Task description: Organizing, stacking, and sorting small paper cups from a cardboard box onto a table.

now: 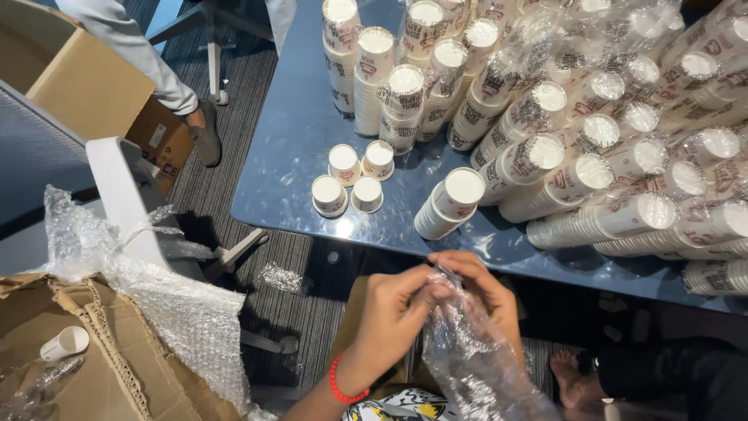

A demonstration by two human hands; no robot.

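At the far left an open cardboard box (86,366) holds a single white paper cup (64,343) lying on its side, with a sheet of bubble wrap (179,312) draped over its edge and a second brown carton (93,86) standing further back beside another person's leg and shoe (204,132). On the blue table (288,156), four small printed paper cups (352,178) stand upside down in a loose group, already out of any wrapping, and just right of them a short bare stack of cups (448,203) lies tilted. Below the table edge the person's left hand (389,312), a red bracelet (336,382) on its wrist, and right hand (487,292) meet with fingers pinched together on the top of a clear plastic sleeve (475,359) held in the lap. Judging from this, the unwrapping looks to be at an early stage: only a few cups stand loose, while the large heap of plastic-wrapped cup stacks (615,148) across the right of the table appears largely sealed. Whether the sleeve in the hands is empty or holds cups cannot be told, since the crumpled film hides its inside. The heap runs off the top and right edges, so its full extent is cut off, and a bare foot (573,378) at lower right is partly in shadow.
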